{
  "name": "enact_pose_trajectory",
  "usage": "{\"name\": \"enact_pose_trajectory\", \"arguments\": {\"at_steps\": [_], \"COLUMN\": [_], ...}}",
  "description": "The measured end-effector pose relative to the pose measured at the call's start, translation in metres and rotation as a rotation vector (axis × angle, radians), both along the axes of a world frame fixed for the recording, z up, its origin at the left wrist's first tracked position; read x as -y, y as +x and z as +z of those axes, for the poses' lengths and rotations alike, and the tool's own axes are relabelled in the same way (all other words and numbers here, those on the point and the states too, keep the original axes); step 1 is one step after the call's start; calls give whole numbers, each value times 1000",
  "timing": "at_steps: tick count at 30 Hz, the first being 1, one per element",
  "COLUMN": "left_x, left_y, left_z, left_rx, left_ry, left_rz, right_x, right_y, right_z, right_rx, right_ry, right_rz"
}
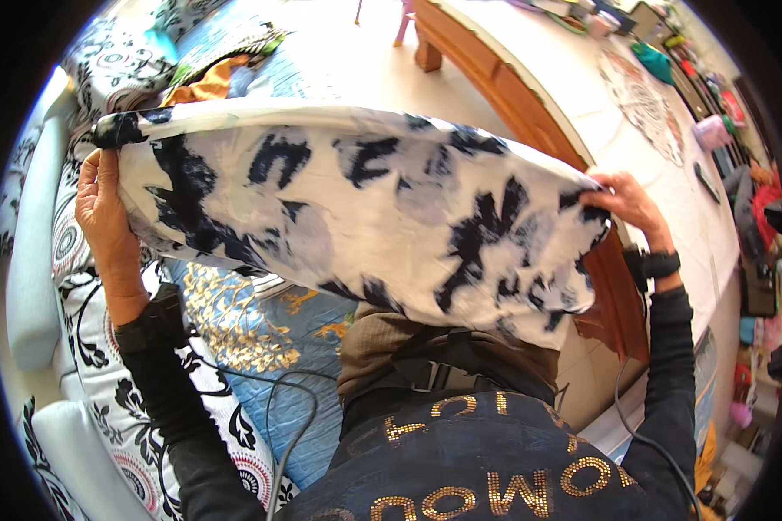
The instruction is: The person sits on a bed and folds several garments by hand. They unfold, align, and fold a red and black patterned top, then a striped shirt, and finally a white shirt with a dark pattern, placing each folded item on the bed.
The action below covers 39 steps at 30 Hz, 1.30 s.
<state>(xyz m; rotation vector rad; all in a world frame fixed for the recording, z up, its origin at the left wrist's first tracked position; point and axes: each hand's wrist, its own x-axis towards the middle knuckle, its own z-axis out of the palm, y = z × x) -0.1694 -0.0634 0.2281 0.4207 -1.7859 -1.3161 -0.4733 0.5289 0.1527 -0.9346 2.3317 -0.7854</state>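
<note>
A white cloth [374, 191] with navy and grey flower-like blotches is stretched out in front of my body, its kind of garment or cover not plain. At its left end, my left hand [106, 198] grips the edge with closed fingers. My right hand [627, 201] pinches the opposite end, with the fingertips partly on top of the fabric. Between the hands the upper edge is pulled fairly straight, and the lower edge sags in soft folds over my lap.
Along the left runs a sofa with a black-and-white patterned cover [104, 356] and pale blue armrests [39, 234]. A blue floral cloth [243, 339] lies below, with crumpled clothes [222, 78] farther off. On the right, a wooden-edged table [495, 82] carries a remote [706, 182]. Cables [308, 382] hang by both arms.
</note>
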Motion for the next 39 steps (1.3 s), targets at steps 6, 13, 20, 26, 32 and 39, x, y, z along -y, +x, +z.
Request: {"name": "enact_pose_trajectory", "arguments": {"at_steps": [6,13,20,26,32,39], "left_x": [61,56,-6,-41,-2,-20], "left_y": [-12,45,135,196,244,207], "left_z": [24,59,72,33,-113,-172], "left_rx": [-65,-113,-107,-126,-48,498], "left_ry": [160,148,242,462,327,94], "left_rz": [-55,33,76,187,347,911], "right_x": [-8,0,29,131,412,493], "right_y": [-46,-53,-61,-109,-150,31], "right_z": [33,61,115,153,67,-5], "right_rx": [-210,-281,-297,-753,-1044,-309], "right_ry": [-192,-653,-692,-534,-130,-766], "right_rz": [-64,-216,-358,153,151,699]}}
